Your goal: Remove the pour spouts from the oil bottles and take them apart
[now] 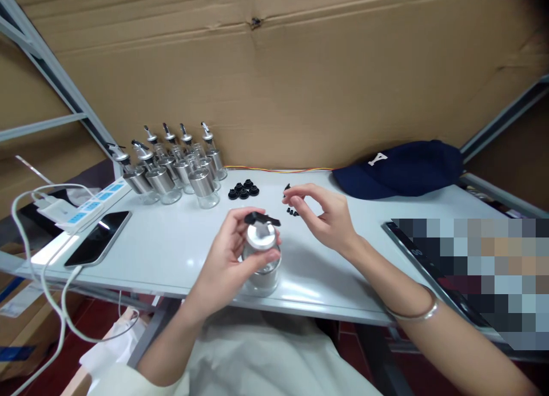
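Note:
My left hand point(225, 264) is wrapped round the neck of a glass oil bottle point(265, 280) with a steel band, standing upright near the table's front edge. On its top sits a silver pour spout point(261, 234) with a black flip lid point(261, 217). My right hand point(328, 216) hovers to the right, thumb and forefinger pinched on a small black piece point(287, 187). Just below those fingertips lie several tiny black pieces point(292, 212), partly hidden by the hand. Several black stoppers point(243, 189) are grouped beyond the bottle.
Several steel-banded bottles point(160, 181), most with spouts, stand at the back left. A phone point(98, 238) and a power strip point(96, 204) with cables lie on the left. To the right are a navy cap point(398, 170) and a dark, partly blurred-out device point(422, 258).

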`<state>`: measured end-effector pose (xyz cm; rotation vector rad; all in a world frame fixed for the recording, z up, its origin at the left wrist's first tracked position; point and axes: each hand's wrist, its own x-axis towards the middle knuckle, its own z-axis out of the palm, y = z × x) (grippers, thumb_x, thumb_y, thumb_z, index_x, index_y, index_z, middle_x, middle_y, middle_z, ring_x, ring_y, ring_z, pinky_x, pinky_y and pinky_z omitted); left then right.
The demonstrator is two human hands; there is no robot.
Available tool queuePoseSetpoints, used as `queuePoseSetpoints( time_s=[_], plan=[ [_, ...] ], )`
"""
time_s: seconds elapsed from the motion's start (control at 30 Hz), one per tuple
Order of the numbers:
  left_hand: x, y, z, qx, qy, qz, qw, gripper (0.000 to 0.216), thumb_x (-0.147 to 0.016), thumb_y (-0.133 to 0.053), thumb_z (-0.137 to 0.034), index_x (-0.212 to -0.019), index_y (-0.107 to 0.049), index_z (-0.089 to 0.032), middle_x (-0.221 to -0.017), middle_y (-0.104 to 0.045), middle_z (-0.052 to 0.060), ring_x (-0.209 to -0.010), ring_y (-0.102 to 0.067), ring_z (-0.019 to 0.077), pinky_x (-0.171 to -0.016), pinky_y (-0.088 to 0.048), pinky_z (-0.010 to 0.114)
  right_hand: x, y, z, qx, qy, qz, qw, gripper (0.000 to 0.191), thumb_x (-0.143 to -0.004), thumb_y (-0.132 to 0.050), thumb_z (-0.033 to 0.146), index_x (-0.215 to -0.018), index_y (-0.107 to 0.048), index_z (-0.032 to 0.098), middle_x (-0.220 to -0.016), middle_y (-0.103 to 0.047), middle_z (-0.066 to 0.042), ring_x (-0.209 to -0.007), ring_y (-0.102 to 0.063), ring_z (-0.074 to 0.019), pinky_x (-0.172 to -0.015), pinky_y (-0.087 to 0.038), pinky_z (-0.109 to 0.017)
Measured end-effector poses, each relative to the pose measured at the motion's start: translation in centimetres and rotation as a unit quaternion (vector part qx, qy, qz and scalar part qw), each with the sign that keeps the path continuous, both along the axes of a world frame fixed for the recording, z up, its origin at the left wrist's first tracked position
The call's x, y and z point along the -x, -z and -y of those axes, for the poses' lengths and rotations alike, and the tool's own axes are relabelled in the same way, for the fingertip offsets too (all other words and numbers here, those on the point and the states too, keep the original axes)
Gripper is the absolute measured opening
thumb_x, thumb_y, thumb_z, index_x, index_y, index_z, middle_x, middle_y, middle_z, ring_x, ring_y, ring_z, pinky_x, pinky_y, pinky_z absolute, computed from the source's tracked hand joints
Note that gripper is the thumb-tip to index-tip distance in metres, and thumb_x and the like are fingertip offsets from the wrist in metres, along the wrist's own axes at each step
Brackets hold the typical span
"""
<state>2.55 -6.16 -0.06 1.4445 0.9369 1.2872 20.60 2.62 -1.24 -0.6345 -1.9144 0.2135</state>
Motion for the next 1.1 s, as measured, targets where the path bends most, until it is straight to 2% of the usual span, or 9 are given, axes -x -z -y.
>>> queuePoseSetpoints(
  time_s=[0.1, 0.17, 0.27, 0.33, 0.43, 0.6, 0.83, 1.0, 1.1],
  plan=[
    [-1.1, 1.0, -0.7, -0.006, 0.020, 0.043, 0.999, 0.040, -0.076, -0.070, -0.026, -0.108, -0.048, -0.023, -0.094, -0.063, 0.001, -0.086, -0.063, 0.0138, -0.079, -0.050, 0.025, 0.0, -1.6, 0.9, 0.039, -0.061, 0.005, 0.997, 0.013, -0.089, -0.050, 0.023, -0.087, -0.061, 0.017, -0.079, -0.069, -0.003, -0.070, -0.063, -0.0125, -0.066, -0.050, -0.024],
    [-1.4, 1.5, -0.9, -0.020, 0.009, 0.041, 0.999, 0.037, -0.077, -0.069, -0.028, -0.108, -0.049, -0.022, -0.096, -0.062, 0.002, -0.088, -0.061, 0.0133, -0.079, -0.048, 0.024, -0.1, -3.6, 1.7, 0.037, -0.094, 0.038, 0.994, 0.013, -0.089, -0.050, 0.022, -0.084, -0.060, 0.017, -0.076, -0.067, -0.002, -0.067, -0.061, -0.0112, -0.063, -0.048, -0.023],
    [-1.4, 1.9, -0.9, -0.030, 0.007, 0.031, 0.999, 0.039, -0.078, -0.069, -0.030, -0.110, -0.049, -0.023, -0.097, -0.060, 0.002, -0.089, -0.058, 0.0133, -0.079, -0.046, 0.024, -0.5, -7.5, 3.1, 0.050, -0.118, 0.191, 0.973, 0.013, -0.088, -0.048, 0.018, -0.083, -0.060, 0.018, -0.071, -0.065, 0.000, -0.060, -0.056, -0.0097, -0.057, -0.043, -0.021],
    [-1.3, 1.9, -0.9, -0.031, 0.021, 0.020, 0.999, 0.041, -0.078, -0.068, -0.030, -0.113, -0.048, -0.023, -0.098, -0.060, 0.002, -0.089, -0.057, 0.0136, -0.079, -0.045, 0.025, -0.9, -10.0, 4.2, 0.069, -0.112, 0.300, 0.945, 0.015, -0.087, -0.047, 0.018, -0.083, -0.061, 0.019, -0.067, -0.063, 0.002, -0.054, -0.052, -0.0087, -0.052, -0.039, -0.021],
    [-1.1, 1.5, -0.8, -0.048, 0.027, -0.009, 0.998, 0.036, -0.080, -0.066, -0.031, -0.112, -0.051, -0.023, -0.104, -0.058, 0.003, -0.095, -0.055, 0.0151, -0.083, -0.043, 0.026, -1.2, -12.0, 5.6, 0.073, -0.069, 0.347, 0.932, 0.015, -0.088, -0.048, 0.025, -0.085, -0.061, 0.019, -0.065, -0.061, 0.001, -0.049, -0.048, -0.0088, -0.047, -0.033, -0.022],
    [-1.3, 0.6, -0.5, -0.094, -0.011, -0.068, 0.993, 0.025, -0.082, -0.063, -0.028, -0.106, -0.058, -0.022, -0.118, -0.056, 0.005, -0.109, -0.052, 0.0198, -0.088, -0.041, 0.028, 0.1, -11.1, 5.6, 0.078, -0.019, 0.388, 0.918, 0.022, -0.086, -0.052, 0.039, -0.078, -0.057, 0.018, -0.063, -0.059, 0.001, -0.048, -0.044, -0.0090, -0.047, -0.027, -0.023],
    [-1.5, 2.4, -1.2, -0.089, 0.062, -0.027, 0.994, 0.020, -0.087, -0.054, -0.034, -0.095, -0.061, -0.017, -0.091, -0.067, 0.004, -0.087, -0.061, 0.0160, -0.078, -0.048, 0.025, 2.9, -9.9, 3.7, 0.094, -0.061, 0.419, 0.901, 0.036, -0.088, -0.049, 0.030, -0.056, -0.052, 0.016, -0.042, -0.039, 0.006, -0.041, -0.026, -0.0055, -0.048, -0.019, -0.025],
    [-2.3, 3.8, -1.6, -0.183, -0.015, 0.018, 0.983, 0.024, -0.084, -0.058, -0.037, -0.098, -0.060, -0.018, -0.086, -0.067, 0.003, -0.077, -0.061, 0.0144, -0.071, -0.048, 0.025, 3.0, -9.7, 3.3, 0.062, -0.087, 0.403, 0.909, 0.032, -0.086, -0.048, 0.024, -0.058, -0.060, 0.015, -0.042, -0.041, 0.005, -0.041, -0.024, -0.0056, -0.049, -0.017, -0.026],
    [-2.7, 4.3, -1.9, -0.209, -0.022, 0.049, 0.976, 0.024, -0.086, -0.054, -0.038, -0.099, -0.058, -0.018, -0.081, -0.066, 0.003, -0.072, -0.061, 0.0138, -0.068, -0.048, 0.025, 2.9, -9.5, 3.0, 0.042, -0.105, 0.401, 0.909, 0.028, -0.085, -0.049, 0.022, -0.061, -0.062, 0.015, -0.043, -0.043, 0.004, -0.042, -0.025, -0.0057, -0.049, -0.017, -0.026]
  ],
)
